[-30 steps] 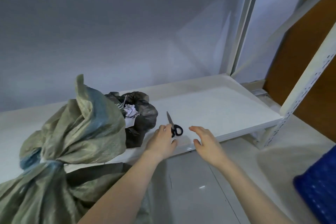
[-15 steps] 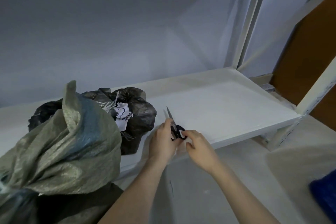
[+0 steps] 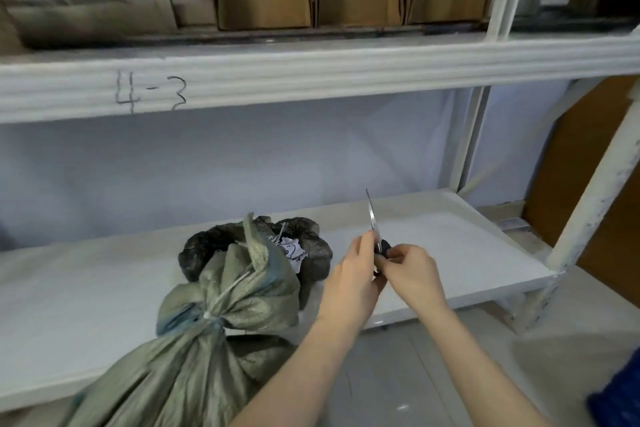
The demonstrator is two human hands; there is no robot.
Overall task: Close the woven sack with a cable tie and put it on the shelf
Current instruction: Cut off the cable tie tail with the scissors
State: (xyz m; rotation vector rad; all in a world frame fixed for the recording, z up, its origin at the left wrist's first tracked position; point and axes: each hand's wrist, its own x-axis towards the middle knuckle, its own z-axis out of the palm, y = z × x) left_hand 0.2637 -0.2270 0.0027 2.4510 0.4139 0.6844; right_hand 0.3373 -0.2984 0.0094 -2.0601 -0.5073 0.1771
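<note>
— Where does the job stand?

— The woven sack (image 3: 194,350) is already cinched: a pale cable tie (image 3: 207,315) rings its neck, with the long tail (image 3: 231,286) sticking up toward one o'clock. The sack sits at about seven o'clock from my hands, leaning against the front edge of the lower shelf (image 3: 467,246), its base out of view, so I'd say it's not shelved yet.

— And your hands?

— Both are on the scissors (image 3: 375,236), lifted off the shelf, blade pointing to twelve. My left hand (image 3: 353,282) is closed around the handle end from the left; my right hand (image 3: 414,272) pinches the black handle from the right.

— So what's left?

— Probably trimming that tail, then lifting the sack onto the shelf. There's free board to the right; a black plastic bag (image 3: 311,253) with a paper label (image 3: 292,251) sits just behind the sack's top, at nine o'clock from the scissors.
</note>
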